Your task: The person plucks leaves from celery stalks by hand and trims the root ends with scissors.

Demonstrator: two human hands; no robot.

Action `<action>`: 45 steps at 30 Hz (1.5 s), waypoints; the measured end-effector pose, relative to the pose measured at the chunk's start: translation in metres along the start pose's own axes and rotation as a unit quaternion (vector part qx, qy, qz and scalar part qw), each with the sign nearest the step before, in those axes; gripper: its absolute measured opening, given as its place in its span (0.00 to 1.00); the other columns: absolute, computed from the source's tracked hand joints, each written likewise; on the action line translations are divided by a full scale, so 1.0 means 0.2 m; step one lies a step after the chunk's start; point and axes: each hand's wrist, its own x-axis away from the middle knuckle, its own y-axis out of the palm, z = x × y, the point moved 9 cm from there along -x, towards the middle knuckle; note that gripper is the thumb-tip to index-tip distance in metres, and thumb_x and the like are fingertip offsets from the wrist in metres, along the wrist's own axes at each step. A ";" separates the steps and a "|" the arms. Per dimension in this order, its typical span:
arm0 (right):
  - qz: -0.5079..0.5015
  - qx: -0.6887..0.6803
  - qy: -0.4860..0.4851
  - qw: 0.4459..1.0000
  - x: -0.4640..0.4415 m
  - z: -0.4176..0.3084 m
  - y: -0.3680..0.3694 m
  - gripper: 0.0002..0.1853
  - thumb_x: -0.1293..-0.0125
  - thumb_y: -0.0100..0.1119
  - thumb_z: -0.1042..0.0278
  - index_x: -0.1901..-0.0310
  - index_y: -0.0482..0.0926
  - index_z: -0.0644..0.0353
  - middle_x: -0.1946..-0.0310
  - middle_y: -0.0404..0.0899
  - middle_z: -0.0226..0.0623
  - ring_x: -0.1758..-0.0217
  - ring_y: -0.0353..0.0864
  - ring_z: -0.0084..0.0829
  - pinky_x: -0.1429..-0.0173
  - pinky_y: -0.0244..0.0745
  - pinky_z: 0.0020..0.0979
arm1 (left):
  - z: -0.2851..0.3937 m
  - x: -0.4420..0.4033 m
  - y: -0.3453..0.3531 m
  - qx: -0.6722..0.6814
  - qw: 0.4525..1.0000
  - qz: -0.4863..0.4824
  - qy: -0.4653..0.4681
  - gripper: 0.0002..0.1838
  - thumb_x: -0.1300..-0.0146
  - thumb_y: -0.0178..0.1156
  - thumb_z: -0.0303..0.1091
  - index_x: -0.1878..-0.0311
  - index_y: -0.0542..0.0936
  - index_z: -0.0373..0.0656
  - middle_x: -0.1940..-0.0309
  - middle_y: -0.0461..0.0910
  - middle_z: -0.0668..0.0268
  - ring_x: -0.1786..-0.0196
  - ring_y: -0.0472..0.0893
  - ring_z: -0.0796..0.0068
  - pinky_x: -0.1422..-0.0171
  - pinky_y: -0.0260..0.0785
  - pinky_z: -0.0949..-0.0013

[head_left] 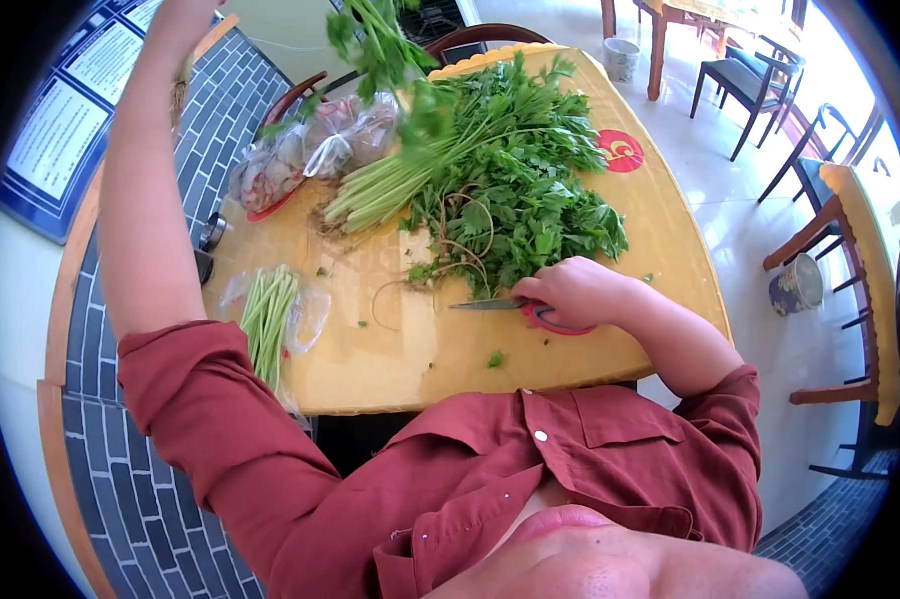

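My left hand (185,12) is raised at the top left edge, its fingers mostly out of view. Pale roots (180,92) hang beside that forearm. Blurred leafy celery (375,45) is in the air over the table. My right hand (570,290) is closed on red-handled scissors (552,319) at the front of a large leafy celery pile (530,190); the blades point left. Brown twine (460,240) lies loosely over the pile. Trimmed stalks (268,324) lie on a clear plastic bag (308,309) at the left.
The yellow-covered table (659,290) bears filled plastic bags (345,135) at its back left and scattered leaf bits. A dark small object (210,235) is at its left edge. Chairs (744,90), another table (869,290) and a patterned bin (797,285) stand to the right.
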 end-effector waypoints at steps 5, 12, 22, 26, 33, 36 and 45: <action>0.011 -0.052 -0.005 0.999 0.01 -0.02 -0.07 0.21 0.43 0.62 0.57 0.49 0.76 0.55 0.67 0.82 0.40 0.64 0.81 0.44 0.60 0.74 0.41 | -0.46 0.06 0.08 0.435 0.855 -0.030 -0.281 0.12 0.32 0.54 0.37 0.59 0.75 0.35 0.78 0.73 0.64 0.85 0.69 0.77 0.83 0.64 0.73; 0.018 -0.093 0.025 0.995 0.07 -0.03 -0.21 0.24 0.47 0.69 0.57 0.50 0.76 0.56 0.65 0.81 0.38 0.63 0.81 0.40 0.58 0.75 0.37 | -0.41 0.70 0.66 0.730 0.565 -0.118 -0.366 0.16 0.26 0.42 0.36 0.51 0.66 0.27 0.66 0.70 0.56 0.73 0.67 0.75 0.67 0.69 0.71; 0.201 -0.456 0.152 0.854 0.19 0.09 -0.32 0.17 0.32 0.57 0.61 0.46 0.72 0.58 0.73 0.76 0.28 0.72 0.75 0.18 0.69 0.71 0.24 | -0.32 1.40 1.21 0.850 0.273 -0.014 -0.449 0.10 0.31 0.54 0.33 0.55 0.68 0.37 0.64 0.71 0.61 0.68 0.71 0.75 0.60 0.70 0.69; 0.281 -0.443 0.145 0.839 0.07 0.04 -0.36 0.18 0.30 0.52 0.65 0.42 0.67 0.60 0.68 0.80 0.31 0.70 0.77 0.19 0.69 0.70 0.20 | -0.20 1.50 1.25 0.810 0.336 -0.003 -0.481 0.13 0.29 0.49 0.36 0.51 0.66 0.37 0.60 0.73 0.57 0.62 0.74 0.68 0.53 0.72 0.62; 0.278 -0.199 0.147 0.928 -0.14 -0.15 -0.35 0.29 0.46 0.71 0.55 0.48 0.72 0.60 0.70 0.81 0.39 0.67 0.81 0.35 0.60 0.75 0.32 | -0.08 1.53 1.20 0.768 0.378 0.023 -0.516 0.13 0.26 0.39 0.36 0.47 0.65 0.37 0.54 0.73 0.52 0.57 0.75 0.61 0.48 0.70 0.53; 0.313 -0.208 0.145 0.915 -0.17 -0.09 -0.33 0.27 0.47 0.70 0.59 0.48 0.72 0.60 0.70 0.81 0.40 0.68 0.81 0.35 0.60 0.75 0.31 | -0.07 1.54 1.16 0.768 0.389 0.013 -0.508 0.13 0.26 0.39 0.35 0.46 0.65 0.40 0.51 0.74 0.53 0.55 0.75 0.62 0.46 0.70 0.52; 0.279 -0.293 0.126 0.906 -0.21 0.01 -0.23 0.25 0.45 0.69 0.63 0.48 0.73 0.60 0.69 0.80 0.33 0.67 0.77 0.22 0.58 0.73 0.26 | -0.10 1.53 1.22 0.842 0.286 -0.001 -0.458 0.12 0.30 0.50 0.33 0.48 0.69 0.37 0.58 0.72 0.59 0.62 0.73 0.70 0.54 0.71 0.62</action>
